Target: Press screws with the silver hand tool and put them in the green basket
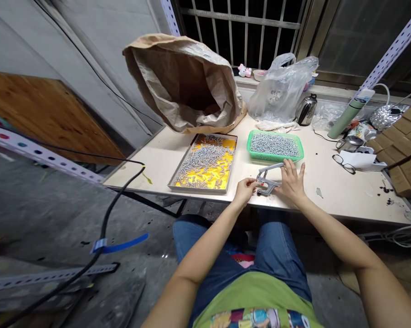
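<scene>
My right hand (292,184) grips grey spring-loaded pliers (269,186) at the table's front edge. Its fingers lie over the upper handle, and the thumb side is by the lower one. The handles stand apart, and a dark coil spring shows near the jaws. At the jaw end, my left hand (245,190) has thumb and fingertips pinched together; whatever sits between them is too small to make out. Left of the hands lies a shallow tray (228,176) with a yellow lining and many small silvery metal pieces. Behind the pliers, a green plastic basket (249,149) is full of similar pieces.
A large open paper sack (188,86) stands behind the tray. Along the back are a plastic bag (277,93), a metal kettle (307,110) and a green flask (347,119). Eyeglasses (344,164) and stacked cardboard boxes (403,141) are at right. A black cable (106,214) hangs at left.
</scene>
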Demonstrator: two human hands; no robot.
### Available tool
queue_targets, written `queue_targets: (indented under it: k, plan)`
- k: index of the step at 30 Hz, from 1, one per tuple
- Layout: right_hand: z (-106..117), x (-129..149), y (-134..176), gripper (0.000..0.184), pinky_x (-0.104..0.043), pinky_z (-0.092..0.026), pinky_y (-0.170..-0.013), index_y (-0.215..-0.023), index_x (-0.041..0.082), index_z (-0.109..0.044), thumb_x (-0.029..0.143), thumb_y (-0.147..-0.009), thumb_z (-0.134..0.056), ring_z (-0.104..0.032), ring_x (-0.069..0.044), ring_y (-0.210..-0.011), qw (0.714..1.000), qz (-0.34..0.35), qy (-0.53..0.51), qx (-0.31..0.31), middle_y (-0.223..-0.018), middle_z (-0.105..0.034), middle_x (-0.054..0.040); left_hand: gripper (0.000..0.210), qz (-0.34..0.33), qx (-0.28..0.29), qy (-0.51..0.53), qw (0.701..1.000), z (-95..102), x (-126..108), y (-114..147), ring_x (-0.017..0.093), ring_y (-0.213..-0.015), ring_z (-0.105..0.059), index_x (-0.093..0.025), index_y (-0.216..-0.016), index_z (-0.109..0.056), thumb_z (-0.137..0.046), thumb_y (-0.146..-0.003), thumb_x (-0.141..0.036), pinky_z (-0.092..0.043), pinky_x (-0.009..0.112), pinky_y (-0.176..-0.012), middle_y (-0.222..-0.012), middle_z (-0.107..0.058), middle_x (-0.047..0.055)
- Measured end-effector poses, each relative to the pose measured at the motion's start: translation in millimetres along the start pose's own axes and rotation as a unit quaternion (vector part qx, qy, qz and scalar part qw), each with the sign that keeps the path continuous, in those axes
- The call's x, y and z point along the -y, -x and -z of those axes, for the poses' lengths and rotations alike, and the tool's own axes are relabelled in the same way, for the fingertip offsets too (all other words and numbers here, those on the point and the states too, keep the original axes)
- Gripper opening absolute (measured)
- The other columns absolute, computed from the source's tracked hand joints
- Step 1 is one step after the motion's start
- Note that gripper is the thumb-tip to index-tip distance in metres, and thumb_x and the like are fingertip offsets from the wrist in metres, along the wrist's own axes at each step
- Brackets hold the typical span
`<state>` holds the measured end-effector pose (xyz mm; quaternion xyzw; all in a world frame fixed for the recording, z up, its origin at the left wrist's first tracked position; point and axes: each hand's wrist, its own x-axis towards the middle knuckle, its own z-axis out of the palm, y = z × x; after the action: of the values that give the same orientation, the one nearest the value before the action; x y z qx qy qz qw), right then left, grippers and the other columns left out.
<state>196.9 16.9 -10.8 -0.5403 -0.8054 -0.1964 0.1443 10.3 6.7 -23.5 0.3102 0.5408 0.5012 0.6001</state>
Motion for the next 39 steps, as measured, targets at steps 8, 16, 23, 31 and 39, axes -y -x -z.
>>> queue_targets:
  k: [8, 16, 23, 31, 39]
  plan:
    - [0.5, 3.5, -0.2, 0.074, -0.067, 0.006, -0.112, -0.13, 0.002, -0.045, 0.056, -0.08, -0.05, -0.022, -0.036, -0.142, 1.0, -0.005, -0.005, -0.007, -0.146, -0.036, -0.0299, 0.027, -0.026, 0.02, -0.008, 0.999, 3.9, 2.0, -7.8, 0.007, -0.047, -0.053, -0.011, -0.079, -0.062, -0.078, -0.057, -0.008, -0.043, 0.02, -0.053, -0.052, -0.059, -0.005]
    - [0.4, 4.5, 0.0, 0.076, -0.069, 0.006, -0.112, -0.131, 0.002, -0.045, 0.06, -0.081, -0.046, -0.02, -0.036, -0.143, 1.0, -0.01, -0.006, 0.005, -0.146, -0.035, -0.0305, 0.088, -0.047, 0.064, -0.133, 0.988, 5.4, -5.3, -9.3, 0.01, -0.054, -0.058, -0.005, -0.137, -0.036, -0.074, -0.058, 0.002, -0.045, 0.021, -0.061, -0.052, -0.059, -0.009]
    - [0.9, 8.2, 4.2, 0.073, -0.071, 0.004, -0.11, -0.135, 0.005, -0.04, 0.058, -0.085, -0.043, -0.012, -0.038, -0.144, 1.0, -0.024, -0.01, 0.009, -0.153, -0.025, -0.0264, 0.105, -0.076, 0.114, -0.215, 0.967, 2.9, -15.3, -8.2, 0.014, -0.059, -0.061, -0.007, -0.147, -0.026, -0.075, -0.055, 0.003, -0.046, 0.024, -0.068, -0.055, -0.062, -0.007]
    - [1.0, 12.6, 8.9, 0.075, -0.071, 0.007, -0.109, -0.135, 0.002, -0.037, 0.057, -0.084, -0.042, -0.007, -0.037, -0.145, 0.999, -0.035, -0.008, 0.01, -0.151, -0.026, -0.0283, 0.101, -0.07, 0.134, -0.245, 0.958, 5.4, -17.5, -5.1, 0.015, -0.067, -0.064, -0.005, -0.148, -0.022, -0.072, -0.06, 0.001, -0.047, 0.025, -0.072, -0.063, -0.067, -0.002]
    - [7.0, 9.9, -0.4, 0.049, -0.053, -0.032, -0.103, -0.113, 0.008, -0.057, 0.046, -0.082, -0.055, -0.051, -0.034, -0.111, 0.995, -0.026, -0.002, 0.097, -0.117, -0.06, -0.0227, 0.105, -0.041, 0.141, -0.176, 0.973, 12.9, -12.9, -2.4, 0.013, -0.063, -0.063, -0.006, -0.147, -0.023, -0.079, -0.058, -0.005, -0.047, 0.024, -0.07, -0.061, -0.065, -0.004]
